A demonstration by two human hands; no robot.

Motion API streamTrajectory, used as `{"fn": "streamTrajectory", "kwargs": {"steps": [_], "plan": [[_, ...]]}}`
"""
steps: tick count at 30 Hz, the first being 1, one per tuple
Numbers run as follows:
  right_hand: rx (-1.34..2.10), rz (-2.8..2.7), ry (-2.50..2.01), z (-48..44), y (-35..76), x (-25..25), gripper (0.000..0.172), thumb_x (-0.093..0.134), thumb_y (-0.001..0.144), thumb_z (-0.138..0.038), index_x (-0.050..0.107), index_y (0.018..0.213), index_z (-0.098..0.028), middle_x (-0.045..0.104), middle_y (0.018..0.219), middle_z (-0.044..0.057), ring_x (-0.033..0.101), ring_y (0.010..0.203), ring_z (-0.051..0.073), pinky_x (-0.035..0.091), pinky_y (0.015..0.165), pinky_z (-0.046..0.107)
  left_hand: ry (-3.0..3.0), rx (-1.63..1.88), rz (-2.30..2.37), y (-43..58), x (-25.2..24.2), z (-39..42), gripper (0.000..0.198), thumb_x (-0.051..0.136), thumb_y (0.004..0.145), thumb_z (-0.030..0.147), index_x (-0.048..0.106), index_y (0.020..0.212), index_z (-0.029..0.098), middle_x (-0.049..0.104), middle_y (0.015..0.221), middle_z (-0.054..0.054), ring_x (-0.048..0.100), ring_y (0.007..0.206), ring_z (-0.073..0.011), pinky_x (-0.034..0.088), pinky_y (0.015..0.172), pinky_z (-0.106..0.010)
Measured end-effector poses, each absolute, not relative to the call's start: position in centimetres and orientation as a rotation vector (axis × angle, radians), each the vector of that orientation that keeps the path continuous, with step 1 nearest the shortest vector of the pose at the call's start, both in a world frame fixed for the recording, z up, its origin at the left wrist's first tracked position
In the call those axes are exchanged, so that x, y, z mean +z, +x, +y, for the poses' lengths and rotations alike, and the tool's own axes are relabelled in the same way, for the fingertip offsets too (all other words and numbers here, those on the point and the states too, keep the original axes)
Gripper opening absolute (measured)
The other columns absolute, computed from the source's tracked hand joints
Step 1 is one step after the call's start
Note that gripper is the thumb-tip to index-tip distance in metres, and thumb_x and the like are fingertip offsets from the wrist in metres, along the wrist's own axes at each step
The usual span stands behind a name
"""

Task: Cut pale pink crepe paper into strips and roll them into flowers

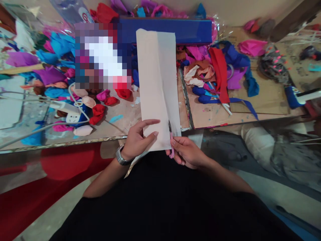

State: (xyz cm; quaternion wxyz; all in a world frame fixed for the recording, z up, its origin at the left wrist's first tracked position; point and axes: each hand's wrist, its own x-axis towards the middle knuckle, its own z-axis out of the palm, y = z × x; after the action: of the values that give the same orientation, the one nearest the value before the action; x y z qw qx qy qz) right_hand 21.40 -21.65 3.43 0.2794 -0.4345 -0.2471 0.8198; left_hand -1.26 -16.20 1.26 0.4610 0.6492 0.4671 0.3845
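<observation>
Lengthwise along the white paper (151, 80), scissors (171, 136) point forward, right fingers (176, 144) gripping them, left fingers (149, 122) apart.

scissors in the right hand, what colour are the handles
The scissor handles are pink, seen best in the head view.

At the upper left of the frame, a pixelated patch (102, 57) blots out whatever is there. The clear bottle (71, 11) just above it is cut off by the top edge. The pale paper (151, 77) hides part of the blue box (192, 31). The right hand (187, 151) covers part of the pink scissors (172, 144); some fingers of the left hand (136, 139) are hidden. At lower right, a grey bundle (296, 160) is too blurred to identify.
</observation>
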Motion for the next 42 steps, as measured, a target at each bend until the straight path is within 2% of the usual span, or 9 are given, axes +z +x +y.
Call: {"fn": "streamTrajectory", "kwargs": {"steps": [4,9,18,26,35,42], "plan": [[2.201,-0.662,-1.146,-21.71,21.38,3.45,0.053,0.075,0.088,-0.065,0.07,0.082,-0.013,0.066,0.06,-0.003,0.049,0.036,0.002,0.032,0.031,0.012,1.571,0.941,1.158,-1.26,1.0,-16.22,0.037,0.08,0.089,0.032,0.076,0.125,0.023,0.077,0.126,-0.006,0.071,0.114,-0.022,0.055,0.095,-0.035],[2.209,-0.662,-1.137,-21.89,21.31,3.37,0.05,0.074,0.09,-0.062,0.069,0.082,-0.013,0.068,0.066,-0.002,0.05,0.038,0.002,0.032,0.031,0.013,1.555,0.925,1.163,-1.29,0.86,-16.14,0.039,0.079,0.09,0.035,0.075,0.127,0.024,0.077,0.127,-0.007,0.07,0.115,-0.0243,0.056,0.1,-0.04],[2.211,-0.702,-1.154,-21.99,21.41,4.04,0.051,0.072,0.091,-0.062,0.068,0.081,-0.013,0.065,0.063,-0.003,0.048,0.037,0.002,0.03,0.032,0.014,1.592,0.939,1.17,-1.35,1.26,-15.94,0.037,0.079,0.09,0.033,0.075,0.125,0.023,0.077,0.125,-0.007,0.071,0.111,-0.0218,0.055,0.098,-0.037],[2.215,-0.729,-1.184,-21.91,21.57,3.93,0.05,0.07,0.093,-0.061,0.068,0.082,-0.013,0.062,0.061,-0.003,0.047,0.038,0.002,0.03,0.033,0.013,1.599,0.931,1.175,-1.36,1.17,-15.94,0.038,0.079,0.09,0.036,0.075,0.126,0.024,0.077,0.126,-0.007,0.071,0.112,-0.0232,0.056,0.099,-0.039],[2.209,-0.695,-1.142,-21.8,21.24,3.89,0.051,0.072,0.091,-0.063,0.067,0.08,-0.013,0.062,0.062,-0.004,0.046,0.037,0.002,0.028,0.032,0.013,1.586,0.923,1.189,-1.33,1.33,-16.09,0.04,0.079,0.09,0.037,0.075,0.126,0.023,0.077,0.126,-0.008,0.071,0.108,-0.0233,0.057,0.09,-0.036],[2.213,-0.681,-1.133,-21.73,21.29,3.7,0.051,0.07,0.093,-0.062,0.069,0.081,-0.013,0.062,0.063,-0.003,0.046,0.037,0.002,0.029,0.032,0.013,1.561,0.927,1.184,-1.37,1.26,-16.1,0.04,0.079,0.089,0.037,0.075,0.126,0.024,0.077,0.127,-0.007,0.071,0.112,-0.0248,0.057,0.095,-0.039]]}}
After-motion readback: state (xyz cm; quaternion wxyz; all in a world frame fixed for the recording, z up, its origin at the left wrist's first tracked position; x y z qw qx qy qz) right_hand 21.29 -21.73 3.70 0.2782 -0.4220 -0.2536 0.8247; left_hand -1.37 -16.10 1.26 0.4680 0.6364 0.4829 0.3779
